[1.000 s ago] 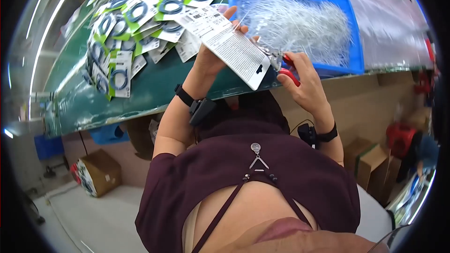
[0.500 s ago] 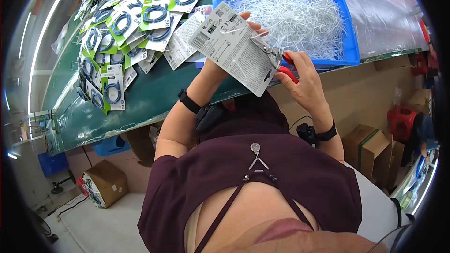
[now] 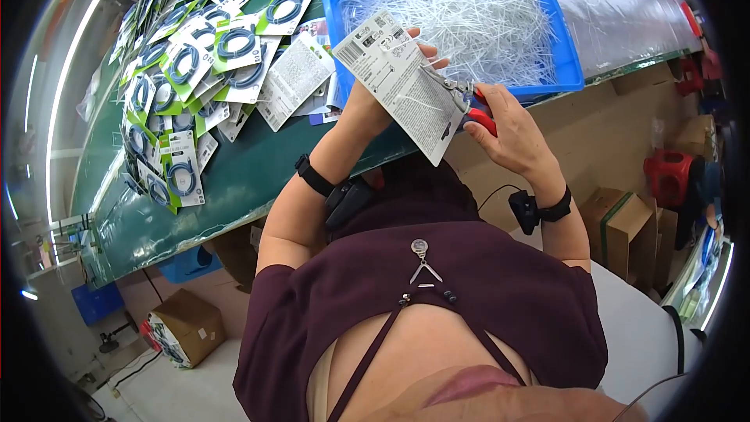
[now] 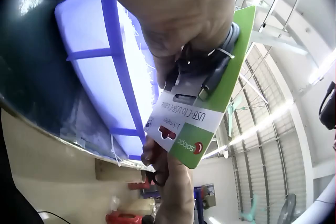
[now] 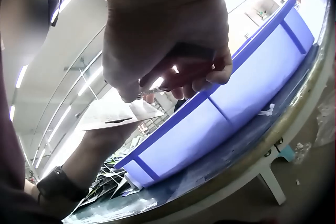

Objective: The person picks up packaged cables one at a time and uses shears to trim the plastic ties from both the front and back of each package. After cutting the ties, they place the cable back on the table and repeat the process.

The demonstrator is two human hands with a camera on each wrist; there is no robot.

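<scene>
In the head view my left hand (image 3: 369, 101) holds a printed card (image 3: 402, 90) tilted, its back upward, with some fingertips showing past its far edge. Against the palm side, in the left wrist view, a dark coiled cable (image 4: 224, 60) lies on the green and white front of the card (image 4: 231, 103). Red-handled cutters (image 3: 482, 120) are gripped by my right hand (image 3: 512, 131), their metal nose over the card near a thin clear strand. The right wrist view shows my right hand (image 5: 163, 35) above the card (image 5: 118, 118); it largely hides the cutters.
A blue bin (image 3: 574, 55) of clear plastic strands (image 3: 476, 27) stands beyond my hands. Carded cables (image 3: 185, 62) lie heaped on the green table (image 3: 234, 176) at the left. Clear plastic sheeting (image 3: 617, 8) covers the right side.
The card has turned so its printed back faces the head view more fully, and the cutters' nose now overlaps it. Bin and heap have shifted left in the head view.
</scene>
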